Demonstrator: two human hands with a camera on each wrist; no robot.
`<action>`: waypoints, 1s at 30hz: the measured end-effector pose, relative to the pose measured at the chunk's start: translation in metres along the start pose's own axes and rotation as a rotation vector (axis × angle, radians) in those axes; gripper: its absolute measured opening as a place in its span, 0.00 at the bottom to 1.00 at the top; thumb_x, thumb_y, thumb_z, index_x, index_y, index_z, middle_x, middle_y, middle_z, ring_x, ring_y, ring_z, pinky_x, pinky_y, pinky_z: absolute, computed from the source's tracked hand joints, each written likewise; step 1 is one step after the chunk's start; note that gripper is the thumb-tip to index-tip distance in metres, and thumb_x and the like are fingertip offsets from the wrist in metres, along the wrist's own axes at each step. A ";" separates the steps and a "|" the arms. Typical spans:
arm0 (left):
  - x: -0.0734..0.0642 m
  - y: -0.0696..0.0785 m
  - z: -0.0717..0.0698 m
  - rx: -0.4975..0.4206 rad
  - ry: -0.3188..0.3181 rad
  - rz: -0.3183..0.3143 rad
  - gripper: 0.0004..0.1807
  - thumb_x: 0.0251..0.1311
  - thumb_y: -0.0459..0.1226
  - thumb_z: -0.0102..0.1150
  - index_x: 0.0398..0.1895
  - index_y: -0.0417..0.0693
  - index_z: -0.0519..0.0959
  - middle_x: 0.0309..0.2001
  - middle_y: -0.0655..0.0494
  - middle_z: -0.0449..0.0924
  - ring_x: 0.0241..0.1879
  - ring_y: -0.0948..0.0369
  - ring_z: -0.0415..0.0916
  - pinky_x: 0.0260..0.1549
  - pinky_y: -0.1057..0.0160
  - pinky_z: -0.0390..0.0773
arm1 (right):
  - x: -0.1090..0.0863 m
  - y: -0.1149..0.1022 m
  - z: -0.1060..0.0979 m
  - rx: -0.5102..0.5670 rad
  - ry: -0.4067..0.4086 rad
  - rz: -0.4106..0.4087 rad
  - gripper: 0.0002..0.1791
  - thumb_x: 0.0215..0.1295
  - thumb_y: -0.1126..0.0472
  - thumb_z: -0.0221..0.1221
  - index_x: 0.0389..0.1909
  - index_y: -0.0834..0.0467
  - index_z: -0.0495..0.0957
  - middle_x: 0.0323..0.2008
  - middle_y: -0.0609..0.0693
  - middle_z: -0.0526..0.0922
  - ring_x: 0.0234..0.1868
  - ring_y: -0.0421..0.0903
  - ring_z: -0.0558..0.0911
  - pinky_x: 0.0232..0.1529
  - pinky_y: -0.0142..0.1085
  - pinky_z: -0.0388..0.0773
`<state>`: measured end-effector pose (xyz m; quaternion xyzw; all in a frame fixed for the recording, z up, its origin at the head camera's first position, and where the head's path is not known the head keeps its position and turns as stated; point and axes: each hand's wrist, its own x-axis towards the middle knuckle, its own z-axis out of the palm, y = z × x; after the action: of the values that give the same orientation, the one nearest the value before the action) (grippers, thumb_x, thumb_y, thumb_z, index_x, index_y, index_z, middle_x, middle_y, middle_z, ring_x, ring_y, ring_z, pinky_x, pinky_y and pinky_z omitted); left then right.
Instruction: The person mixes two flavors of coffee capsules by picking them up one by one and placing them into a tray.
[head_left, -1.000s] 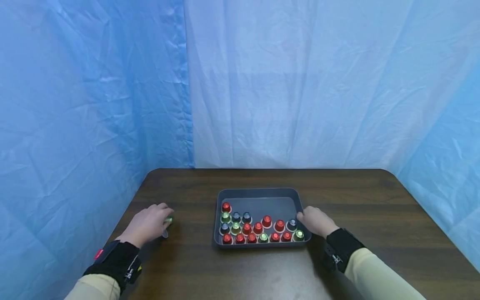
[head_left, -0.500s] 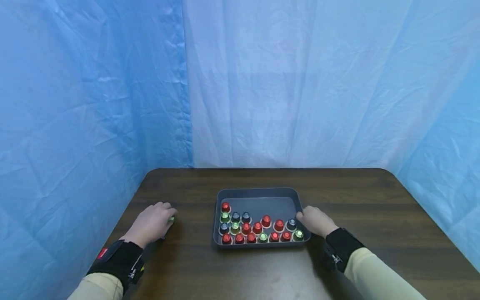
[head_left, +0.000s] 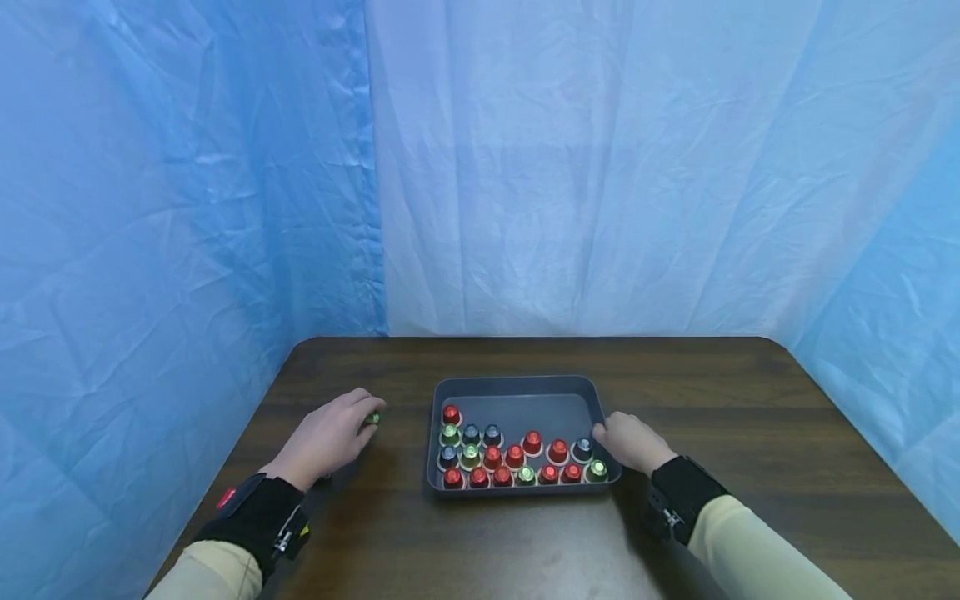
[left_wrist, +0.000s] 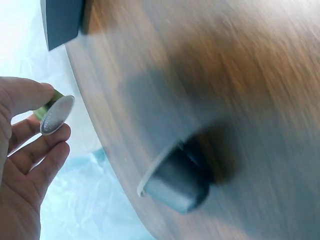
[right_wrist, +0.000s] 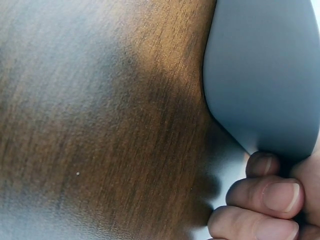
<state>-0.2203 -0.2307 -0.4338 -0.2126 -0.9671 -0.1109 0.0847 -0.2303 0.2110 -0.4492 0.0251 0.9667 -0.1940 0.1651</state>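
My left hand (head_left: 330, 437) pinches a green coffee capsule (left_wrist: 46, 107) between thumb and fingers, raised over the table left of the tray; its silver lid shows in the left wrist view. A dark capsule (left_wrist: 177, 180), blurred, lies on its side on the table beneath that hand. In the head view the hand and wrist mostly cover it. The grey tray (head_left: 525, 386) holds several capsules standing in rows, red, green and dark blue, such as a red capsule (head_left: 451, 414) at the left wall. My right hand (head_left: 633, 442) grips the tray's right rim, fingers curled at its edge.
The dark wooden table (head_left: 675, 367) has rounded far corners. Blue curtains (head_left: 187, 208) hang behind it and along both sides. Inside the tray, the bare floor (head_left: 540, 410) shows at the back, behind the capsule rows.
My left hand has moved right and away from me, lifting off the table with the green capsule. The right hand and the tray have stayed in place.
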 end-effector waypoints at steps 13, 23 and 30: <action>0.011 0.018 0.000 -0.126 0.018 -0.032 0.17 0.53 0.38 0.66 0.47 0.53 0.75 0.43 0.62 0.72 0.38 0.64 0.72 0.43 0.57 0.76 | -0.003 0.000 -0.001 -0.015 0.008 -0.016 0.20 0.68 0.52 0.46 0.40 0.65 0.78 0.26 0.51 0.74 0.27 0.47 0.73 0.28 0.40 0.67; 0.018 0.027 -0.001 -0.127 0.029 -0.025 0.17 0.52 0.40 0.67 0.45 0.54 0.76 0.42 0.64 0.73 0.38 0.66 0.72 0.42 0.58 0.76 | -0.003 0.000 -0.001 -0.012 0.014 -0.026 0.19 0.68 0.53 0.46 0.38 0.64 0.78 0.24 0.51 0.74 0.25 0.46 0.73 0.27 0.39 0.67; 0.029 0.036 0.002 -0.083 0.102 0.081 0.17 0.50 0.40 0.68 0.44 0.54 0.77 0.42 0.64 0.74 0.41 0.64 0.69 0.43 0.59 0.74 | -0.002 0.001 0.000 -0.014 0.024 -0.026 0.19 0.68 0.53 0.46 0.36 0.63 0.78 0.24 0.51 0.74 0.25 0.46 0.73 0.27 0.39 0.67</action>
<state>-0.2309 -0.1873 -0.4230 -0.2488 -0.9467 -0.1582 0.1295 -0.2281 0.2117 -0.4484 0.0138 0.9702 -0.1889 0.1509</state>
